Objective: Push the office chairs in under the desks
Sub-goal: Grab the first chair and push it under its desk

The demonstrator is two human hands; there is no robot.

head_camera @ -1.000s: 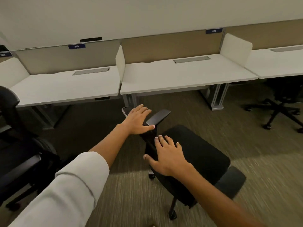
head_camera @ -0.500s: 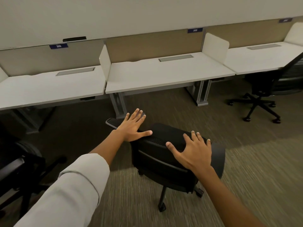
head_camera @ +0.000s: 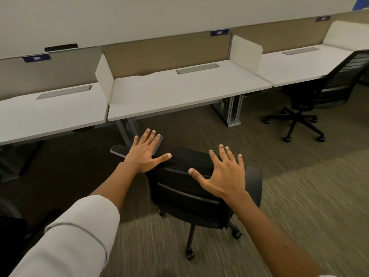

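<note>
A black office chair (head_camera: 189, 194) stands on the carpet right in front of me, its backrest toward me, short of the middle white desk (head_camera: 179, 92). My left hand (head_camera: 145, 154) lies flat with spread fingers over the left end of the backrest top, above an armrest. My right hand (head_camera: 223, 174) is spread flat on the right part of the backrest top. Neither hand grips anything. The seat is hidden behind the backrest.
A second black chair (head_camera: 331, 90) stands at the right desk (head_camera: 295, 66), partly pulled out. A left desk (head_camera: 50, 114) adjoins the middle one. Grey desk legs (head_camera: 233, 110) stand under the desks. Part of a dark chair (head_camera: 12, 222) sits at far left.
The chair has turned so its backrest faces me. My right hand moved from the seat edge to the backrest top, and the view shifted closer to the middle desk.
</note>
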